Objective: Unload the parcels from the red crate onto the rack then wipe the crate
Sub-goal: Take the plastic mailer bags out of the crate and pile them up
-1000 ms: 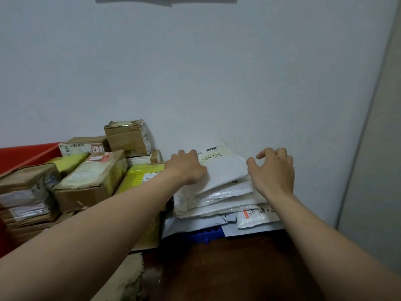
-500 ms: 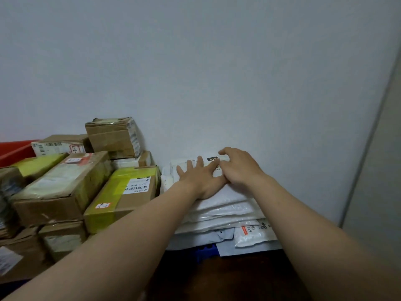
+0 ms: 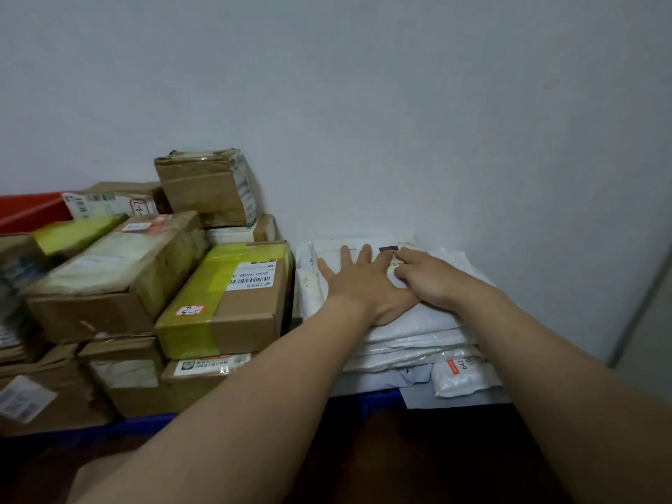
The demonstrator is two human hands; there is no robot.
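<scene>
A stack of white plastic mailer parcels (image 3: 411, 332) lies on the blue rack shelf (image 3: 363, 396) against the wall. My left hand (image 3: 358, 281) presses flat on the top mailer with fingers spread. My right hand (image 3: 423, 276) rests beside it, touching it, fingers lightly bent on the mailer's label. A red crate (image 3: 31, 211) shows only as a corner at the far left, behind the boxes.
Cardboard boxes are piled left of the mailers: a yellow-taped box (image 3: 232, 296), a long box (image 3: 116, 274) and a small box (image 3: 207, 187) on top. The white wall stands right behind. A grey panel (image 3: 651, 311) closes the right side.
Both hands came together from the mailer's edges onto its top and now press it down. The view has shifted, so the box pile fills more of the left.
</scene>
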